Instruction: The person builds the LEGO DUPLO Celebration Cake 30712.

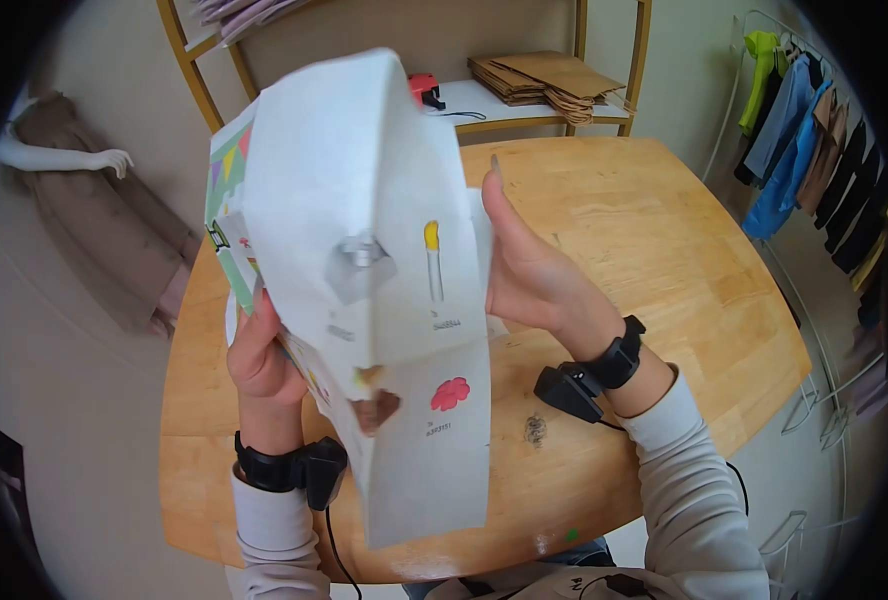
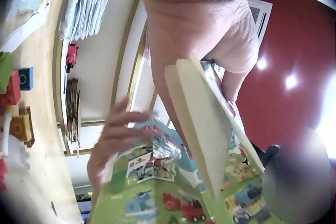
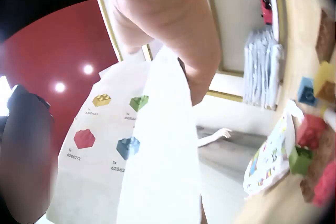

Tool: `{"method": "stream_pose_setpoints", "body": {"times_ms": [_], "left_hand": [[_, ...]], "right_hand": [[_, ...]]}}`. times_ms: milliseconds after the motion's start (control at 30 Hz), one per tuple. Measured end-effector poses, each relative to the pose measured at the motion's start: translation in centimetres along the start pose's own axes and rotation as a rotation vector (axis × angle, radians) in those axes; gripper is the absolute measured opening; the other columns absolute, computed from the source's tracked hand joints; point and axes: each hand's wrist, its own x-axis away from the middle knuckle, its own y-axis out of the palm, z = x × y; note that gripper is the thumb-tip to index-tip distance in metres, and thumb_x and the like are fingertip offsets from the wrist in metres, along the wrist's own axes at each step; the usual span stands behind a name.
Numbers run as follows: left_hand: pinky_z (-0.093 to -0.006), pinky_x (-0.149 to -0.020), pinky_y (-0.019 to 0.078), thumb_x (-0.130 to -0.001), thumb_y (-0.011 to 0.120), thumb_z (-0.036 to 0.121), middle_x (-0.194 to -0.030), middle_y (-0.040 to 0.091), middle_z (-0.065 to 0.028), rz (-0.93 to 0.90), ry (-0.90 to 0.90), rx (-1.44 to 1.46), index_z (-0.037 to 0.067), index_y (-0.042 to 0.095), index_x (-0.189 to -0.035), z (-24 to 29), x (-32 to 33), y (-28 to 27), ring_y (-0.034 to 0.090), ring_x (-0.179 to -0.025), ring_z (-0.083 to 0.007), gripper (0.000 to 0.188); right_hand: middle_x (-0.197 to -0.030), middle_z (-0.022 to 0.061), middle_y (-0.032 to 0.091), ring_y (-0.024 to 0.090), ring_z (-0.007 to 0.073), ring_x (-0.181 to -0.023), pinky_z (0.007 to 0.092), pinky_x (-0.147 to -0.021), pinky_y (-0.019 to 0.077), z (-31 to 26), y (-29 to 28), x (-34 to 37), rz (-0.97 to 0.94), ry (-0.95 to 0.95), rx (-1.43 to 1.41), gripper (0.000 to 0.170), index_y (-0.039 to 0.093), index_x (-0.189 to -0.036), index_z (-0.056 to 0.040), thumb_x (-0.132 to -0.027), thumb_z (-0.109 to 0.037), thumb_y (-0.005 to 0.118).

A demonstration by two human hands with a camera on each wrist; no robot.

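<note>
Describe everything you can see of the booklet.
The booklet looks like paper: a green cover printed with colourful toy pictures, and white pages showing brick pictures above tiny numbers. It is open, curved and creased, raised above the table. The left hand grips one side; the right hand is against the other, its grip partly hidden.

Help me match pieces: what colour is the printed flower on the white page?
The flower is pinkish red, clearest in the head view.

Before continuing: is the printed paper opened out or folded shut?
Opened, not flat: the printed paper spreads, creased, between left hand and right hand.
</note>
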Motion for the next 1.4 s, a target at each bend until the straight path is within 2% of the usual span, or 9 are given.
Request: {"method": "stream_pose_setpoints", "body": {"times_ms": [67, 167, 200, 233, 300, 367, 567, 700, 1400], "left_hand": [[-0.0410, -0.104, 0.0383, -0.098, 0.044, 0.025, -0.138, 0.046, -0.0151, -0.050, 0.009, 0.038, 0.000, 0.032, -0.141, 0.6, -0.3, -0.1, 0.048, -0.125, -0.0280, 0.051], [-0.0428, -0.105, 0.0383, -0.099, 0.040, 0.027, -0.137, 0.046, -0.0161, -0.386, -0.053, 0.028, 0.003, 0.032, -0.141, 2.0, -1.6, 0.3, 0.048, -0.124, -0.0289, 0.050], [-0.0424, -0.103, 0.0394, -0.099, 0.040, 0.025, -0.136, 0.048, -0.0157, -0.130, 0.010, -0.004, 0.004, 0.035, -0.140, 2.6, -0.4, -0.1, 0.050, -0.122, -0.0281, 0.046], [-0.0424, -0.103, 0.0394, -0.099, 0.040, 0.025, -0.136, 0.048, -0.0157, -0.130, 0.010, -0.006, 0.004, 0.035, -0.140, 3.0, 0.2, -0.8, 0.050, -0.122, -0.0281, 0.046], [-0.0412, -0.101, 0.0409, -0.099, 0.040, 0.022, -0.134, 0.050, -0.0149, 0.206, 0.068, -0.206, 0.004, 0.037, -0.139, 3.6, 0.9, -1.9, 0.051, -0.120, -0.0262, 0.043], [-0.0387, -0.099, 0.0425, -0.099, 0.043, 0.019, -0.132, 0.052, -0.0134, 0.243, 0.108, -0.278, 0.003, 0.039, -0.137, 3.3, 0.2, -0.7, 0.053, -0.118, -0.0235, 0.042], [-0.0329, -0.092, 0.0462, -0.096, 0.052, 0.018, -0.123, 0.058, -0.0114, 0.406, -0.040, -0.607, -0.001, 0.047, -0.129, 2.7, -1.2, 1.6, 0.059, -0.108, -0.0191, 0.039], [-0.0331, -0.093, 0.0462, -0.096, 0.053, 0.017, -0.123, 0.057, -0.0112, 0.412, -0.082, -0.606, -0.002, 0.047, -0.129, 2.1, -1.6, 2.0, 0.058, -0.109, -0.0185, 0.039], [-0.0349, -0.096, 0.0445, -0.097, 0.047, 0.019, -0.129, 0.055, -0.0123, 0.357, -0.056, -0.438, -0.002, 0.042, -0.133, 2.0, -0.8, 0.2, 0.057, -0.114, -0.0208, 0.042]], "right_hand": [[-0.120, 0.0058, 0.060, 0.060, 0.0156, -0.108, 0.0327, -0.088, 0.0518, -1.5, -0.2, 0.8, 0.104, -0.111, 0.103, 0.046, 0.048, -0.130, -0.0056, -0.094, -0.032, 0.058], [-0.113, 0.0096, 0.063, 0.064, 0.0147, -0.098, 0.0283, -0.083, 0.0538, -4.4, -0.8, 1.9, 0.190, -0.252, 0.183, 0.038, 0.053, -0.123, -0.0009, -0.093, -0.024, 0.059], [-0.110, 0.0100, 0.064, 0.065, 0.0143, -0.095, 0.0273, -0.082, 0.0545, -5.3, -1.1, 2.3, 0.205, -0.323, 0.175, 0.035, 0.054, -0.119, 0.0006, -0.092, -0.022, 0.060], [-0.107, 0.0105, 0.065, 0.066, 0.0139, -0.092, 0.0264, -0.080, 0.0551, -6.0, -1.1, 2.7, 0.219, -0.394, 0.168, 0.033, 0.056, -0.116, 0.0022, -0.092, -0.020, 0.061], [-0.103, 0.0089, 0.066, 0.066, 0.0124, -0.088, 0.0249, -0.076, 0.0550, -6.9, -0.4, 3.4, 0.247, -0.444, 0.219, 0.029, 0.058, -0.111, 0.0008, -0.092, -0.020, 0.061], [-0.097, 0.0076, 0.067, 0.065, 0.0104, -0.082, 0.0229, -0.071, 0.0539, -7.3, 0.2, 3.7, 0.412, -0.647, 0.435, 0.027, 0.061, -0.108, -0.0002, -0.091, -0.022, 0.062], [-0.083, 0.0028, 0.066, 0.061, 0.0057, -0.072, 0.0182, -0.062, 0.0464, -8.5, 1.2, 5.2, 0.673, -0.849, 0.833, 0.028, 0.065, -0.099, 0.0000, -0.090, -0.027, 0.065], [-0.074, 0.0001, 0.064, 0.056, 0.0027, -0.067, 0.0168, -0.057, 0.0412, -8.8, 1.2, 5.6, 0.813, -0.922, 1.122, 0.028, 0.067, -0.092, -0.0005, -0.090, -0.029, 0.065], [-0.065, -0.0045, 0.057, 0.048, 0.0007, -0.058, 0.0174, -0.050, 0.0361, -8.9, 1.0, 5.5, 0.840, -1.060, 1.180, 0.031, 0.064, -0.085, 0.0003, -0.090, -0.030, 0.066]]}}
